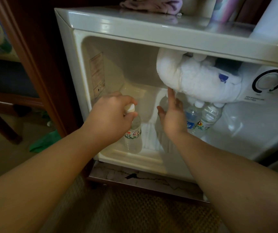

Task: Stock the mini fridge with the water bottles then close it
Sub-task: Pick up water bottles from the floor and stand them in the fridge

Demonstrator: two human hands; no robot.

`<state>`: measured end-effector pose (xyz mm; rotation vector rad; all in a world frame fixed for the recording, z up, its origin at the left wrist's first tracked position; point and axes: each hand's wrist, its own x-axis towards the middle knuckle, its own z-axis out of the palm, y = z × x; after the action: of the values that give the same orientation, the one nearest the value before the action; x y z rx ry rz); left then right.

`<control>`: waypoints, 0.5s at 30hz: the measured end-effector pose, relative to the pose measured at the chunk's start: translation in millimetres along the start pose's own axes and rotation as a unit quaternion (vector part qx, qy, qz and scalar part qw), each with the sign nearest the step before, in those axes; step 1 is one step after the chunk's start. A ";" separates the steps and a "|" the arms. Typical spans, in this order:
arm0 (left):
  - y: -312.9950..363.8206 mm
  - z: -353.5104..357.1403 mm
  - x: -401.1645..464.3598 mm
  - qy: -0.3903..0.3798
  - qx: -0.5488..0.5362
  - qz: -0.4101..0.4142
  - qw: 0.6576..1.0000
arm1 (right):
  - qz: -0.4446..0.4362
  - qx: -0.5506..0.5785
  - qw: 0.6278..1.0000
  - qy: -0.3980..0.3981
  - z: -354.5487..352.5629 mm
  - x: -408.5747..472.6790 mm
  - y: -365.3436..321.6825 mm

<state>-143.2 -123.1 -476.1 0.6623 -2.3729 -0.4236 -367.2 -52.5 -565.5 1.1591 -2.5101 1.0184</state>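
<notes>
The white mini fridge [77, 52] stands open before me. My left hand [111, 115] grips the white cap of a clear water bottle [134, 132] that stands upright on the fridge floor near the front left. My right hand [171, 115] is inside the fridge with its fingers spread, holding nothing, partly covering another clear bottle [161, 132]. Two more bottles [192, 118] [209, 117] stand to the right, below a thick frosted ice block [198, 78] around the freezer box.
A round temperature dial [268, 80] sits on the fridge's upper right. A pink cloth [151, 4] and a white container [276, 19] rest on top. A wooden chair [14, 98] and a green cloth [42, 142] are on the left.
</notes>
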 end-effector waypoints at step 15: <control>14.6 18.9 31.8 0.024 0.020 0.018 0.999 | -0.008 -0.046 0.999 -0.007 -9.6 -15.7 14.2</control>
<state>-182.0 -126.3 -468.2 0.6404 -2.3489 -0.3408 -368.0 -30.4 -572.4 1.1618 -2.5250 0.8829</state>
